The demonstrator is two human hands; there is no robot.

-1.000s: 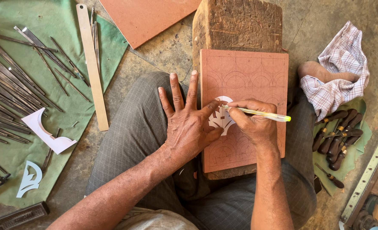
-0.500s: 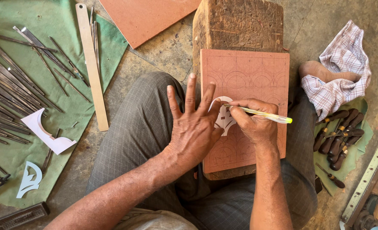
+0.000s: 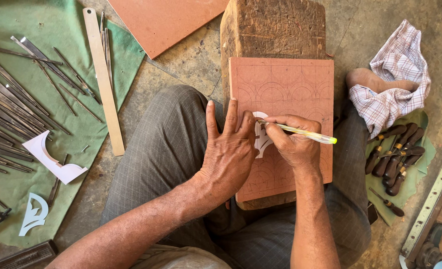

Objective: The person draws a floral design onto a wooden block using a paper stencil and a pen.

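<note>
A reddish square board (image 3: 290,84) with drawn arch patterns lies on a wooden block (image 3: 273,30) between my knees. My left hand (image 3: 228,149) presses flat on a white paper stencil (image 3: 262,139) on the board, fingers spread and pointing up. My right hand (image 3: 293,142) grips a yellow-green pen (image 3: 308,133) and holds its tip at the stencil's upper edge. Most of the stencil is hidden under both hands.
A green cloth (image 3: 11,25) at left carries several metal carving tools (image 3: 11,99), two white paper templates (image 3: 51,159) and a wooden ruler (image 3: 103,79). Another reddish board (image 3: 166,20) lies at top. Wooden-handled chisels (image 3: 395,154) and a checked cloth (image 3: 395,79) lie at right.
My left hand has slid right and closed its fingers together over the stencil. The pen hand has shifted slightly along the stencil edge.
</note>
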